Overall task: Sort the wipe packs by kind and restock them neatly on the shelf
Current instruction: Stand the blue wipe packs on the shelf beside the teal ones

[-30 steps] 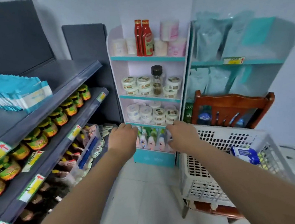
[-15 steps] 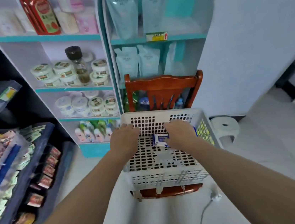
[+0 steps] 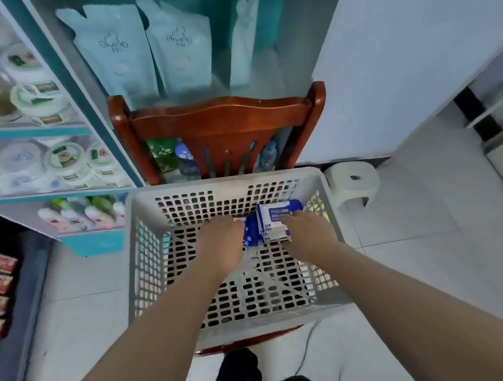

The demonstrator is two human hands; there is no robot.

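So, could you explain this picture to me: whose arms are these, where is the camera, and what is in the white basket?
No machine here: these are a person's two bare arms. The camera is worn on the person's head and looks down, so the arms enter from below. A white plastic basket stands on a wooden chair in front of pale blue pouches. The right hand grips a stack of white wipe packs; the left hand reaches a blue dotted pack, but its fingers are hidden, so I cannot tell if it holds it.
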